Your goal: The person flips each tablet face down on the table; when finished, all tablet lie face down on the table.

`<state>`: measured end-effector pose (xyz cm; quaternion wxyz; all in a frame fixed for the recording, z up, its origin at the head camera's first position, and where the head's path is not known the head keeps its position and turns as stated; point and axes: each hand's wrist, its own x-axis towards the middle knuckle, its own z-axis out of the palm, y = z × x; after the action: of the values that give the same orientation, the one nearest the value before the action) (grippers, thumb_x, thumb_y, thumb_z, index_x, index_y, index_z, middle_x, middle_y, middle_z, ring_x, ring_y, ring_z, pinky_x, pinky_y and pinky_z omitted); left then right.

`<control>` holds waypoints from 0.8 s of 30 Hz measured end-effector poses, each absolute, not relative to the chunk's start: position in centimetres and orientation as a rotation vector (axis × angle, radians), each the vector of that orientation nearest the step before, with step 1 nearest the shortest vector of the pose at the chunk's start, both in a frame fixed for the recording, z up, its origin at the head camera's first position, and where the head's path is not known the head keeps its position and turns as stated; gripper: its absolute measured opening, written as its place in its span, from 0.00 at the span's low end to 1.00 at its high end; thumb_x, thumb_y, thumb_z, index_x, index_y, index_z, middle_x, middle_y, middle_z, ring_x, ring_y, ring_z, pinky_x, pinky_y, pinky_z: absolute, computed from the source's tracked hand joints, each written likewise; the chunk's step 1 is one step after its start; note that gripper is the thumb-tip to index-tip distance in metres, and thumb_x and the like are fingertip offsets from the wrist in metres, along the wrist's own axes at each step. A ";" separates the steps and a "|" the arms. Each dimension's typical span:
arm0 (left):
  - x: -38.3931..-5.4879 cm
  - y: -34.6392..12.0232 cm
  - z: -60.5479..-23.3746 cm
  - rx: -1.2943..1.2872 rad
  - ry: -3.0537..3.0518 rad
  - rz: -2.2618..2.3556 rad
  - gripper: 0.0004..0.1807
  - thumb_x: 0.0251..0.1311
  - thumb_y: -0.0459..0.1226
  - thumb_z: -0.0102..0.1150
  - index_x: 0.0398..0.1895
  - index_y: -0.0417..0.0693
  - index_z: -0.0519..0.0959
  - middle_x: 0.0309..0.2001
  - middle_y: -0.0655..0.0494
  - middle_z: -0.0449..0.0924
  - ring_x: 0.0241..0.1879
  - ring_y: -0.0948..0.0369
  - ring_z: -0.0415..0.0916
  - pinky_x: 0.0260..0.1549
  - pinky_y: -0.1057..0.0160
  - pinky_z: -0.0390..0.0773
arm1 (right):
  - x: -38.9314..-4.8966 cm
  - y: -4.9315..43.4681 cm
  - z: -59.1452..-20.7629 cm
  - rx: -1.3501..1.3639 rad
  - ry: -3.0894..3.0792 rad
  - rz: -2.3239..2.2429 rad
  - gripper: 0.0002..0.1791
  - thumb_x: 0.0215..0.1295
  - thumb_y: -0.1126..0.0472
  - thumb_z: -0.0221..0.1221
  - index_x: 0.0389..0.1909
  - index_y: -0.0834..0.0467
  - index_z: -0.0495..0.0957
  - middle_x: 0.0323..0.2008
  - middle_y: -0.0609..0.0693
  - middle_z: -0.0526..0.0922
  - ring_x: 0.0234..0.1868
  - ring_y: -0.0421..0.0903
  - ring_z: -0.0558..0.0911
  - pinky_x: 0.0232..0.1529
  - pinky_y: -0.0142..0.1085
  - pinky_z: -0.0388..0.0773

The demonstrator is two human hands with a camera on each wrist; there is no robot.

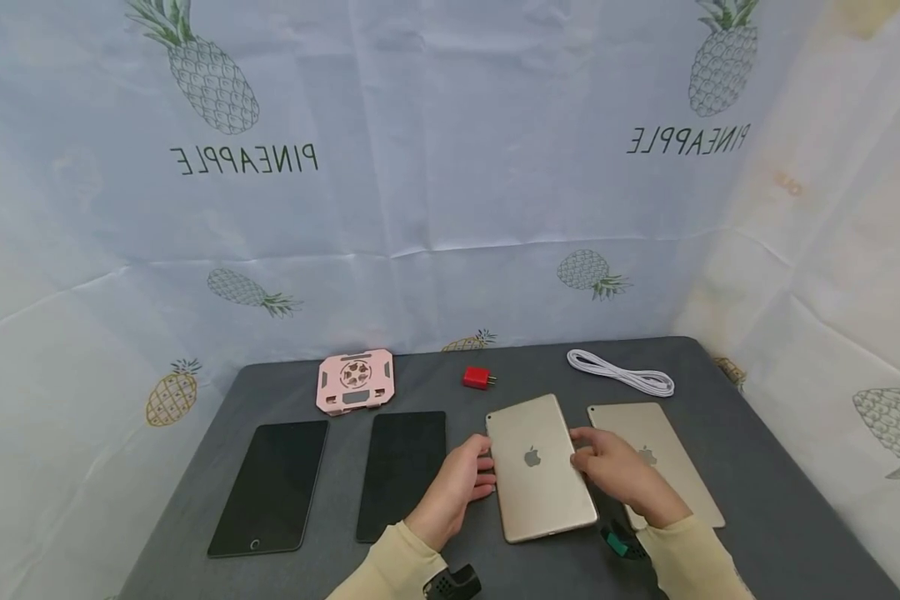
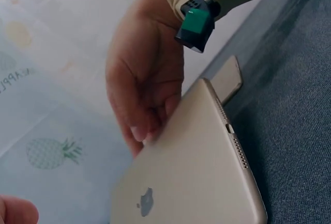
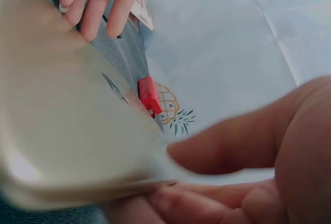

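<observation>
A gold tablet is tilted up off the dark table, its back with the apple logo showing. My right hand pinches its right edge, thumb above and fingers beneath, as the right wrist view shows. At the opposite edge is my left hand, its fingers fairly straight and right at the tablet's side. A second gold tablet lies back up on the table, partly behind my right hand and forearm. Left of my left hand lies a black-screened tablet, partly covered by that hand.
Another black-screened tablet lies farther left on the dark table. Along the back are a pink case-like piece, a red plug adapter and a coiled white cable. A pineapple-print cloth hangs behind the table.
</observation>
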<state>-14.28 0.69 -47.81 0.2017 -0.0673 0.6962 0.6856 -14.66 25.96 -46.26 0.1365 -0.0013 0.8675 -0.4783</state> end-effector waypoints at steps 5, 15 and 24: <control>-14.2 0.7 -47.8 -0.201 1.957 1.911 0.39 0.76 0.52 0.47 0.77 0.29 0.66 0.68 0.33 0.76 0.57 0.47 0.81 0.62 0.46 0.84 | -14.8 25.4 -46.7 0.029 2.551 -1.325 0.31 0.76 0.63 0.57 0.72 0.78 0.68 0.54 0.65 0.87 0.45 0.49 0.84 0.44 0.44 0.85; -14.1 0.6 -47.8 -0.153 1.976 1.905 0.40 0.78 0.53 0.44 0.78 0.29 0.64 0.69 0.32 0.75 0.59 0.47 0.80 0.66 0.42 0.80 | -15.0 25.1 -46.8 0.085 2.549 -1.187 0.33 0.79 0.53 0.56 0.69 0.79 0.72 0.68 0.77 0.76 0.66 0.71 0.81 0.63 0.61 0.83; -14.1 0.5 -47.7 -0.162 1.969 1.920 0.39 0.78 0.53 0.45 0.78 0.29 0.65 0.69 0.32 0.75 0.59 0.46 0.80 0.67 0.41 0.79 | -15.4 24.7 -46.6 0.167 2.511 -1.196 0.33 0.78 0.45 0.57 0.58 0.74 0.81 0.35 0.55 0.78 0.45 0.52 0.79 0.53 0.52 0.83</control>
<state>-14.14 0.53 -47.67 0.1921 -0.0576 0.7015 0.6838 -15.35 24.67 -46.57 0.1765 0.0591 0.8871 -0.4225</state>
